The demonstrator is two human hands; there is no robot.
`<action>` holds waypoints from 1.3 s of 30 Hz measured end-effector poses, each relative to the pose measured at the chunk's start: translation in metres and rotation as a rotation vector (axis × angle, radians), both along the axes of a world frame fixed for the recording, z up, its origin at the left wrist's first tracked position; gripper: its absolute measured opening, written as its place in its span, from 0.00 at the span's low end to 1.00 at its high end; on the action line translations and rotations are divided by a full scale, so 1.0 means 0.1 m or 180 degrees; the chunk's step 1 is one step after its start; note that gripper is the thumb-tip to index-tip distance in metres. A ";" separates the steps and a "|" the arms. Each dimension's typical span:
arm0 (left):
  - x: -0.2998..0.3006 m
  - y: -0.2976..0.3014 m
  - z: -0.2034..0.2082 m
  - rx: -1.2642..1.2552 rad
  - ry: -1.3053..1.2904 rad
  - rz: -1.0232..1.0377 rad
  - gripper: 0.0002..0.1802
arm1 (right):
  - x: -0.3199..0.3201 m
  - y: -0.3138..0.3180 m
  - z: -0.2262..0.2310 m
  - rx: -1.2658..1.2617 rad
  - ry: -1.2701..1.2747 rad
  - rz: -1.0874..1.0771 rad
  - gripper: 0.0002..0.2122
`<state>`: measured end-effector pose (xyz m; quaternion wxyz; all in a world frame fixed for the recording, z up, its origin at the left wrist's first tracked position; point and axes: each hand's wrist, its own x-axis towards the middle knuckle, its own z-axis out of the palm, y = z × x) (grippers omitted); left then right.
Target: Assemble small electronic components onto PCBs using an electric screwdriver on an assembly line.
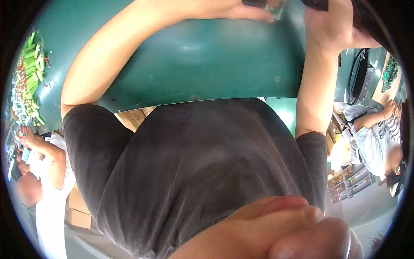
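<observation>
At the top edge my left hand (252, 11) has its thumb stretched along a small dark piece with a clear, greenish end (277, 9). The hand looks closed on this piece, whose kind I cannot make out. To its right, my right hand (331, 28) is bent at the wrist above the green table (207, 60). A black object (317, 4) shows against this hand at the upper edge. The hand appears curled round it, but most of its fingers are cut off or hidden.
Several bright green, tube-like pieces (32, 64) with wires lie at the far left. On the right are a black case-like object (361, 77) and a tray of small green parts (390, 73). A person (47, 172) works at the left, another (373, 138) at the right. Cardboard boxes (78, 211) stand below.
</observation>
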<state>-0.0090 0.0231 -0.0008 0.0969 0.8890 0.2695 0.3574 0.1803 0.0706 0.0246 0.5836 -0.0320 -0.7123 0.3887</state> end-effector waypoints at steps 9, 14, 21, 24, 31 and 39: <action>0.03 0.05 0.00 0.0063 -0.0379 0.0227 0.22 | -0.02 -0.18 0.09 -0.0906 0.0333 -0.0604 0.35; -0.02 0.01 0.15 -0.0343 -0.0384 0.0755 0.29 | -0.09 -0.07 -0.14 -0.0811 0.0246 -0.0811 0.36; 0.02 -0.02 0.24 -0.0692 -0.0623 0.1045 0.25 | -0.06 -0.20 0.01 -0.1725 0.0142 -0.0783 0.28; -0.06 0.04 0.14 -0.0769 -0.0395 0.1206 0.31 | -0.11 -0.23 0.11 -0.1205 -0.0068 -0.1479 0.08; -0.52 0.72 0.38 -0.0103 -0.0447 0.1980 0.25 | -0.01 -0.16 -0.06 -0.0869 -0.0226 -0.1243 0.17; -1.18 1.57 0.26 0.0937 0.0874 0.2058 0.16 | 0.02 -0.15 -0.08 -0.0941 -0.0207 -0.1408 0.17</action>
